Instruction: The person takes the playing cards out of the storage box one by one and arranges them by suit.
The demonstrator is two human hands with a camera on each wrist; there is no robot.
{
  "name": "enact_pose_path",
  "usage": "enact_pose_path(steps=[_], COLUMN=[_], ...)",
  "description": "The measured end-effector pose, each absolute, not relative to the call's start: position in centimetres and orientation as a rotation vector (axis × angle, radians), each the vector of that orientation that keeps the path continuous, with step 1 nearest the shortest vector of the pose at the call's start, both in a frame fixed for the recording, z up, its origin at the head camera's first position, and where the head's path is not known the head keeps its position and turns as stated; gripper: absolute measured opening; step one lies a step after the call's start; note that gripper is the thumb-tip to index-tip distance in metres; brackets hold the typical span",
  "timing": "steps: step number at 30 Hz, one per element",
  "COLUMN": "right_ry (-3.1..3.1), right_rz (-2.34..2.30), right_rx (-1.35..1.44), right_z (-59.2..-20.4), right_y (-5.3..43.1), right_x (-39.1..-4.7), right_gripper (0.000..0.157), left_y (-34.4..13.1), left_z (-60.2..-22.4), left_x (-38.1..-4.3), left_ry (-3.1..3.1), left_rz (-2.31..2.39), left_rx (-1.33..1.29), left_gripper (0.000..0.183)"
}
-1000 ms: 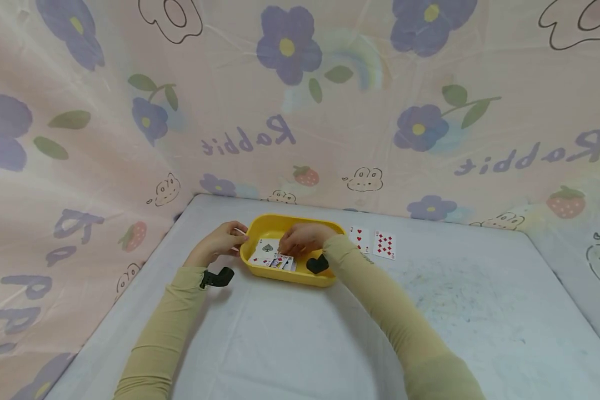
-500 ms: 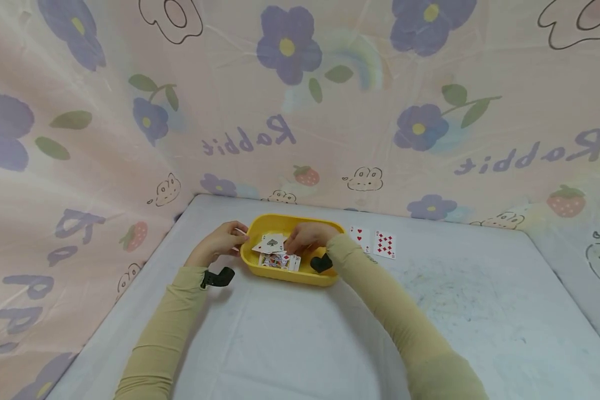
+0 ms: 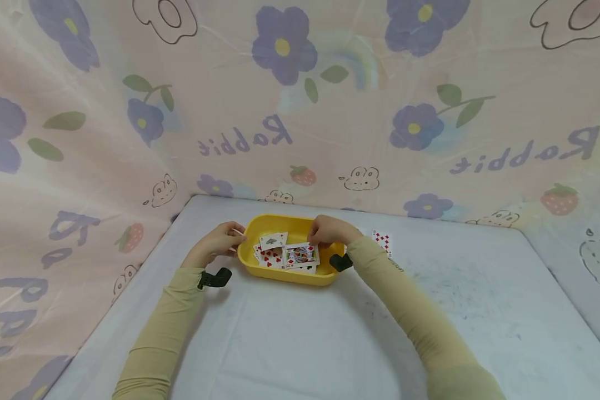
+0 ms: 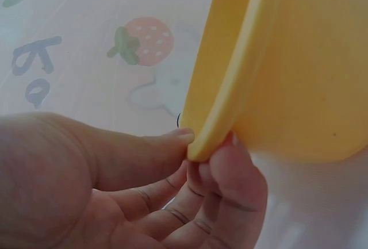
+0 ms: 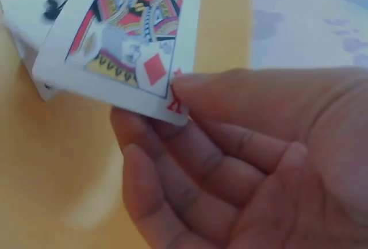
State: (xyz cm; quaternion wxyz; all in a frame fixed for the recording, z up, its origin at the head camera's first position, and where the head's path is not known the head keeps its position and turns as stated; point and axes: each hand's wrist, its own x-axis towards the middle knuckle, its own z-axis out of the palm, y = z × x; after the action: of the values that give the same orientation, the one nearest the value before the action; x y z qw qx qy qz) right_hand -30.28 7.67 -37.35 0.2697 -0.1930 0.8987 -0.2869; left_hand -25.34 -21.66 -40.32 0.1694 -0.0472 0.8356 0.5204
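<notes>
My left hand pinches the left end rim of a yellow plastic tub between thumb and fingers, as the left wrist view shows closely. Inside the tub's right half, my right hand holds a king of diamonds playing card by one corner, thumb on its face and fingers beneath. Beside it lie a card with a spade-like mark and a hearts card, overlapping. Part of a black-suited card shows past the king's edge. How many cards lie underneath is hidden.
On the white table, right of the tub, lies a diamonds card, partly behind my right sleeve. A printed curtain hangs behind the table and along its sides. Black wrist mounts stick out below both hands.
My right hand has moved right inside the tub, and the king of diamonds now shows in its fingers. A hearts card beneath is exposed. The left hand keeps its place on the rim.
</notes>
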Motion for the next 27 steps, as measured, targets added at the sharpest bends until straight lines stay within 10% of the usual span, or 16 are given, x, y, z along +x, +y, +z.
enact_pose_path(steps=[27], right_ry=[2.381], right_rz=[-1.441], right_rx=[-0.295], right_z=[-39.8], right_y=[25.5], right_x=[-26.1], right_gripper=[0.027], left_y=[-21.6], left_z=[-40.3], left_x=[-25.2], left_ry=[2.392], left_rz=[1.472], left_rx=[-0.119], left_gripper=[0.033])
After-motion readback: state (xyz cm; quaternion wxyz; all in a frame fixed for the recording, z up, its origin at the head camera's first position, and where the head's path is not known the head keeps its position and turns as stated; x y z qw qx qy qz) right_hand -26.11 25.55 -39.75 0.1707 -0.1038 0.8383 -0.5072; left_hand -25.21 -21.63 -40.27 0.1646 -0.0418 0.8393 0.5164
